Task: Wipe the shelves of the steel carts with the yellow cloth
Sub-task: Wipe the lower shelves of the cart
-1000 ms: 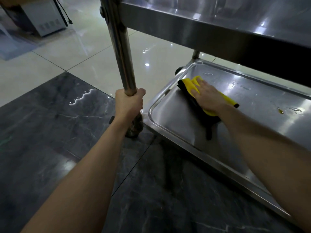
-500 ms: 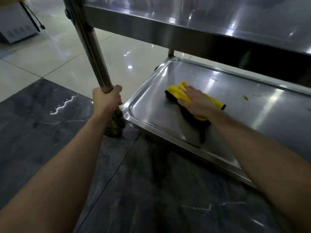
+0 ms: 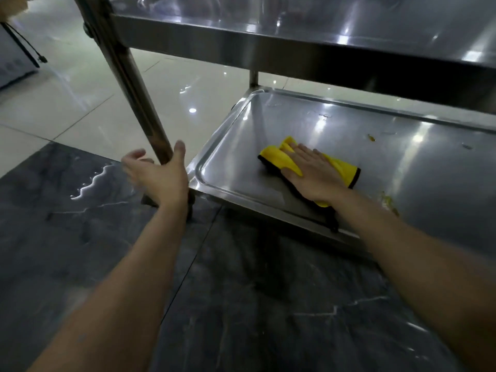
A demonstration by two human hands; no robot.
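Leftmost, a streak of water [image 3: 91, 181] lies on the dark floor [image 3: 67, 237], out beyond the left hand [image 3: 158, 175]. That hand is spread, fingers and thumb apart and holding nothing. Its thumb stands just beside the cart's upright post [image 3: 128, 84], though I cannot tell whether it touches the steel. To the right of it the bottom shelf [image 3: 236, 193] begins with its raised rim.

The yellow cloth [image 3: 279, 159], folded and edged in black, lies on that shelf under the right hand [image 3: 314, 175]. This hand presses the cloth down with straight fingers, and yellow shows past the fingertips. Right of this hand, specks of residue [image 3: 371, 138] sit farther in, and a yellowish smear [image 3: 387, 202] lies close beside the forearm. The upper shelf [image 3: 322, 47] runs above both hands.

The step in hand looks like wiping the bottom shelf. To do it well, I would keep the palm flat and the pressure even, then sweep rightward in overlapping strokes. That way the cloth gathers the specks and smear rather than shoving them against the rim. The left hand would probably serve best gripping the post, since a cart may shift under the push.
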